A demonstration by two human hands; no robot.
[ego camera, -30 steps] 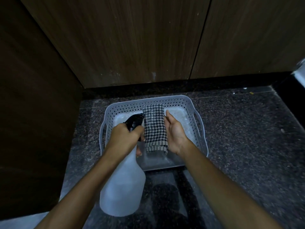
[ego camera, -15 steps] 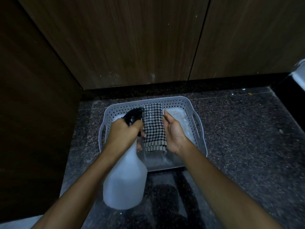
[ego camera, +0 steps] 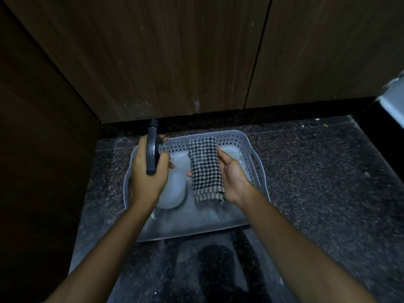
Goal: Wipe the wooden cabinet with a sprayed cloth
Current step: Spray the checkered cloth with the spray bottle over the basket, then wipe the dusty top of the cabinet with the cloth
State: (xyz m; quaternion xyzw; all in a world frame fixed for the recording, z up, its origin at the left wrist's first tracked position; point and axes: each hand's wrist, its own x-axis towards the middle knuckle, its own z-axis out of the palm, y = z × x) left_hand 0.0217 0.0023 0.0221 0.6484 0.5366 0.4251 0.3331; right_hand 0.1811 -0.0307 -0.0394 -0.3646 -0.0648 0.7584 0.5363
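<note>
My left hand grips a white spray bottle by its black trigger head, nozzle pointing away toward the cabinet. The bottle body hangs upright over the left part of a grey perforated basket. My right hand holds a folded black-and-white checked cloth flat on its palm and fingers, just right of the bottle, over the basket. The wooden cabinet rises behind the basket, its two doors split by a vertical seam.
The basket sits on a dark speckled stone floor. A dark wooden side panel closes off the left. A black plinth runs under the cabinet doors. A pale object juts in at the right edge.
My left hand has lifted the spray bottle forward and swung it upright over the basket, its nozzle turned from the cloth toward the cabinet. The right hand and cloth have stayed nearly still.
</note>
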